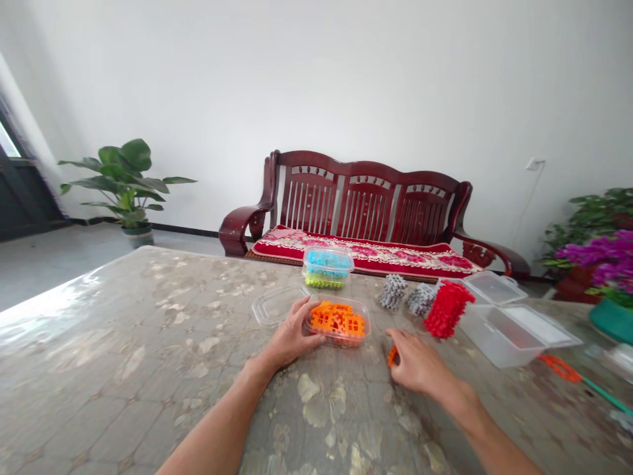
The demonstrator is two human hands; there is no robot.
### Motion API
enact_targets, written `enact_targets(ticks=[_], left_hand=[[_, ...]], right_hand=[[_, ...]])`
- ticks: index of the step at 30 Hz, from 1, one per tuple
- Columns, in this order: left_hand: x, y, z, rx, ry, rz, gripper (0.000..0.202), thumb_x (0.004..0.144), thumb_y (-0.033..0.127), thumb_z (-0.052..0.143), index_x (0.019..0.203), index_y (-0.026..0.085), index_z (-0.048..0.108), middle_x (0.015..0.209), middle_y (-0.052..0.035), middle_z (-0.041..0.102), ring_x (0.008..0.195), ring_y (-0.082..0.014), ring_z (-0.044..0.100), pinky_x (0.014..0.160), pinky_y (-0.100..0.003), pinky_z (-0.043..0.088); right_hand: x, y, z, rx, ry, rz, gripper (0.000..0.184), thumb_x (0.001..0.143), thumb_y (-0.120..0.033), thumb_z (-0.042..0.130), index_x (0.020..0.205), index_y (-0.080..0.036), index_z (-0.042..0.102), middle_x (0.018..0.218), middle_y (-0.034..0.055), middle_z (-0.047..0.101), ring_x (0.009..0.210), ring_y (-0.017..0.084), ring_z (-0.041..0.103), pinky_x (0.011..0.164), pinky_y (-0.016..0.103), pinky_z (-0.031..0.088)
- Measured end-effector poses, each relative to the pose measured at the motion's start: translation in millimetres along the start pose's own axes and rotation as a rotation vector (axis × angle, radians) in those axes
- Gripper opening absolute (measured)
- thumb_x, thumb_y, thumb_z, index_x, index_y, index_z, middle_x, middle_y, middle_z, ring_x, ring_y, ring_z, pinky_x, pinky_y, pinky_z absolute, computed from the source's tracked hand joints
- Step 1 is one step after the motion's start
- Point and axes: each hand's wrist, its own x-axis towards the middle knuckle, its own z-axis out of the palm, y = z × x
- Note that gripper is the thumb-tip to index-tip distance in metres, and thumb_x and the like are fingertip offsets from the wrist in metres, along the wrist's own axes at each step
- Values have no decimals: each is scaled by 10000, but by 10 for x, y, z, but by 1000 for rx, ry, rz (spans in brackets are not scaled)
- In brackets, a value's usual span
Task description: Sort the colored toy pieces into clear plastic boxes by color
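On my feed, the left hand (297,335) has its fingers half spread, gripping the left end of the tub (368,320) of orange blocks (337,318), mid-table. To its right, the right hand (418,363) curls nearly closed on an orange piece (393,357). Crowding my left hand's far side is a clear lid (270,309). Blue and green tubs (328,262) stand stacked by the table's (222,382) far edge, before the sofa (346,168). Beyond my right hand, two grey stacks (394,291), a red stack (446,310) and the open box (494,349) hem it in; flowers (601,257) stand toward the right edge.
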Motion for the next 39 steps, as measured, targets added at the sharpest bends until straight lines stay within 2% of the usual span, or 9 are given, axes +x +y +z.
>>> enact_targets(ticks=[5,9,13,16,18,20,25,31,39], left_hand=[[-7,-28,-2,15,-13,9,706,729,256,760,1389,215,515,1525,-154,369,1436,-323,369,1202,-473,296],[-11,-43,-1,13,-21,5,711,744,296,767,1401,222,505,1533,-150,354,1438,-316,368,1204,-469,294],[-9,-40,4,5,-18,10,718,757,326,768,1411,213,494,1532,-162,348,1440,-326,361,1200,-474,296],[-9,-51,12,-3,-14,25,742,755,343,772,1420,201,477,1532,-172,341,1441,-333,353,1196,-479,300],[-11,-65,19,-11,-10,39,763,752,351,777,1430,206,459,1533,-170,334,1442,-328,349,1195,-481,301],[-12,-76,25,-20,-7,51,772,757,366,775,1439,213,446,1532,-165,331,1439,-320,354,1193,-479,305],[-15,-71,27,-22,-15,51,715,776,411,763,1413,237,487,1540,-149,319,1435,-325,359,1184,-478,323],[-19,-64,22,24,-42,54,655,789,384,749,1386,238,523,1553,-150,296,1447,-326,342,1176,-468,336],[-45,-54,33,94,-19,59,569,803,362,728,1339,266,563,1549,-130,321,1405,-325,416,1126,-449,411]], right_hand=[[178,105,-55,143,36,50,588,655,-194,630,1238,-187,551,970,69,707,893,241,658,693,296,420],[313,45,-198,308,199,23,604,647,-210,637,1243,-187,539,972,44,690,857,200,644,756,297,466],[445,-286,-396,313,353,-198,587,670,-186,630,1251,-146,549,1070,94,666,969,218,623,889,336,472],[533,-513,-455,299,308,-401,529,677,-128,612,1206,-145,601,1153,113,657,1071,225,599,983,353,444],[575,-574,-437,298,245,-466,443,706,-92,579,1137,-162,657,1144,99,679,1077,217,606,994,354,441],[603,-569,-387,321,239,-454,371,754,-74,547,1076,-178,700,1103,80,711,1052,208,623,985,357,448],[631,-511,-191,362,366,-438,250,870,-151,565,995,-237,763,1110,46,744,1059,213,631,992,390,459],[625,-532,2,377,355,-496,283,890,-140,565,1049,-264,764,1068,23,770,1062,206,661,999,398,482],[627,-523,102,504,385,-447,280,887,-180,552,1032,-281,770,1073,22,769,1065,206,678,1019,413,488]])
